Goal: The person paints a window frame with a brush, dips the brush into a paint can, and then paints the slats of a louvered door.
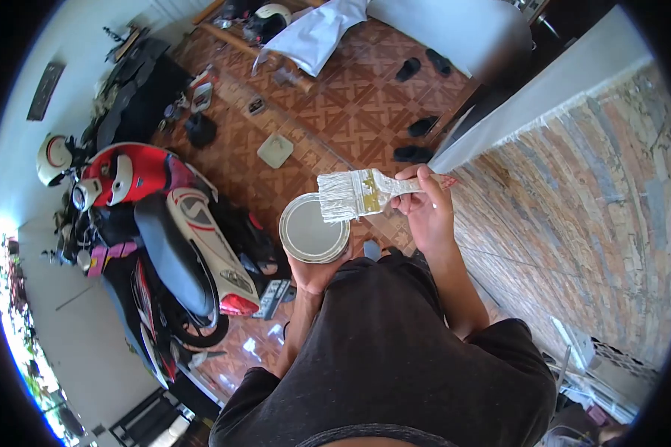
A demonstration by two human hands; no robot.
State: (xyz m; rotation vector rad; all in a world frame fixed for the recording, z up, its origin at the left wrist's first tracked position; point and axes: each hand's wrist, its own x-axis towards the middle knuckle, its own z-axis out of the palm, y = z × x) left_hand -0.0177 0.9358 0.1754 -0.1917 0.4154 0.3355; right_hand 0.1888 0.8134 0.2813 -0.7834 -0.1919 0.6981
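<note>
A wide paint brush (pixel 358 195) with white-coated bristles points left, its handle held in my right hand (pixel 427 208), fingers closed round it. Below and left of it is a round open can (pixel 313 237) with pale grey-white contents and a smeared rim. My left hand (pixel 317 274) supports the can from beneath and the near side; most of its fingers are hidden by the can. The bristles lie over the can's upper right rim as I look down; whether they touch it I cannot tell.
Parked motorbikes (pixel 175 253) stand at the left. A stone-patterned wall (pixel 574 201) runs along the right. On the tiled floor (pixel 335 112) lie a pale square lid (pixel 275 150) and several dark slippers (pixel 423 126). White sheeting (pixel 317 33) hangs at the back.
</note>
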